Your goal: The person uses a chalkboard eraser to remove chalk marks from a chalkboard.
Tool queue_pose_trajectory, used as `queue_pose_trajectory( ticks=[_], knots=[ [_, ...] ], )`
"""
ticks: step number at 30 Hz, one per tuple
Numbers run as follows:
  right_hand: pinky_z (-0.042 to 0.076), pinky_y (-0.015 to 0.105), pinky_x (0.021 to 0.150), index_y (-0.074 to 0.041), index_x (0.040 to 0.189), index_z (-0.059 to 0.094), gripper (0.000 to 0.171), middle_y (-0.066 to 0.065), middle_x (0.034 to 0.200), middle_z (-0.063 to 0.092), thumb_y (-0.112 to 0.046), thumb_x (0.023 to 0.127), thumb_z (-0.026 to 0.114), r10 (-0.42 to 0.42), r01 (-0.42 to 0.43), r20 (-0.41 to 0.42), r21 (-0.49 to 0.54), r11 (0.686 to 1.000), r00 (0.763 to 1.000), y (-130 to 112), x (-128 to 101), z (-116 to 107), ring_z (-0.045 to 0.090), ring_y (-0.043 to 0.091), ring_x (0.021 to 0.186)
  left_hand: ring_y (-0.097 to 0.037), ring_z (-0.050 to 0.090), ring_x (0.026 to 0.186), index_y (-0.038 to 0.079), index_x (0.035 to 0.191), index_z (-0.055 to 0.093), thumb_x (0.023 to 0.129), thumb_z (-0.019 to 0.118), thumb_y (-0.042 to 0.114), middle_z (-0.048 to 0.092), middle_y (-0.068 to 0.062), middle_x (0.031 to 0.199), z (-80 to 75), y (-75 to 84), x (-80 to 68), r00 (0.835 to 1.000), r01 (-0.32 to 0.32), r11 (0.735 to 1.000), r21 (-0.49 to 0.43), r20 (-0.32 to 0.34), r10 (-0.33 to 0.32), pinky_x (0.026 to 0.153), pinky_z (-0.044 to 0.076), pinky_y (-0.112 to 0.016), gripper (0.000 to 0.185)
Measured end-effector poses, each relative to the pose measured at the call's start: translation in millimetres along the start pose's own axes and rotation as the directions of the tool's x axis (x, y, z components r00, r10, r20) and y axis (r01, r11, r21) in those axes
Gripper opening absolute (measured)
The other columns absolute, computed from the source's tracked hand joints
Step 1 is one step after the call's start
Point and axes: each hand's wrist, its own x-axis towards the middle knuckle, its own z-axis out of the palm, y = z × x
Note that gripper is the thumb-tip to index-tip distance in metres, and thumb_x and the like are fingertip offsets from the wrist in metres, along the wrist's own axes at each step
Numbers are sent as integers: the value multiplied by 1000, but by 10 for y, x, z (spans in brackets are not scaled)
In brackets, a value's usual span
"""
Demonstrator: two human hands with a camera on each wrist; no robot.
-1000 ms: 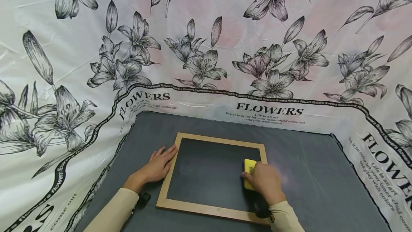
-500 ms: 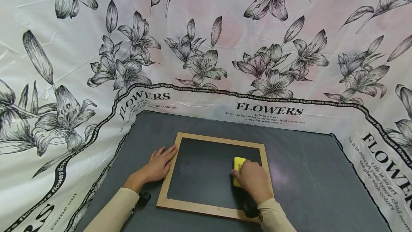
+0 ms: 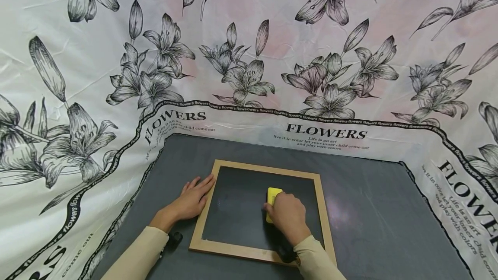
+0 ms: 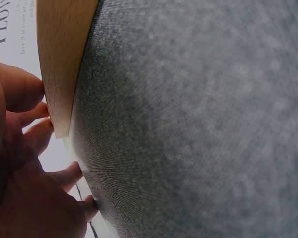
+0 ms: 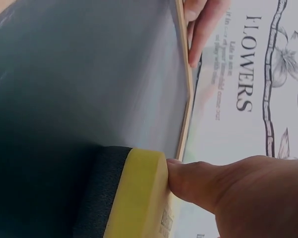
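Note:
A small chalkboard with a wooden frame [image 3: 218, 175] lies flat on a dark grey mat [image 3: 365, 202]. My right hand [image 3: 285, 215] grips a yellow eraser [image 3: 272, 195] with a black pad and holds it on the dark board surface near the middle. In the right wrist view the eraser [image 5: 134, 198] sits pad-down on the board with my thumb against its yellow back. My left hand [image 3: 190, 200] lies flat with straight fingers against the frame's left edge; the left wrist view shows its fingertips [image 4: 37, 136] beside the wooden frame [image 4: 62, 59].
A white cloth printed with black lilies and the word FLOWERS [image 3: 327, 132] surrounds the mat and rises behind it. Bare mat stretches to the right of the board. Cream sleeves [image 3: 132, 256] cover both forearms.
My right hand has slid the yellow eraser leftward across the board, from near the right frame edge to about the middle. The left hand has stayed put.

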Motion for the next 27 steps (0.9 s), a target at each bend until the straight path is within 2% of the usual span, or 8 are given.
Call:
queue_pose_trajectory(
  ticks=[4,12,27],
  knots=[
    [54,36,53,4,103,72,54,7,73,60,-49,95,84,-7,7,-6,0,1000,1000,-124,17,44,57,22,60,-59,26,161,3,170,39,111,53,5,31,-17,179,2,-10,4,1000,-2,1000,4,-3,2,124,18,-84,60],
    [55,38,53,1,97,73,52,6,71,60,-49,94,85,-44,44,-29,-7,999,999,-338,28,99,57,22,59,-59,26,161,3,170,39,112,53,6,31,-17,179,12,-21,1,1000,-2,1000,6,0,2,124,18,-84,60],
    [59,41,59,0,98,76,51,9,79,69,-51,94,84,-64,64,-16,-8,998,998,-535,62,134,59,23,64,-59,26,161,3,171,37,112,52,6,31,-17,180,14,-16,8,1000,-10,1000,16,-8,10,124,18,-83,60]
  ],
)
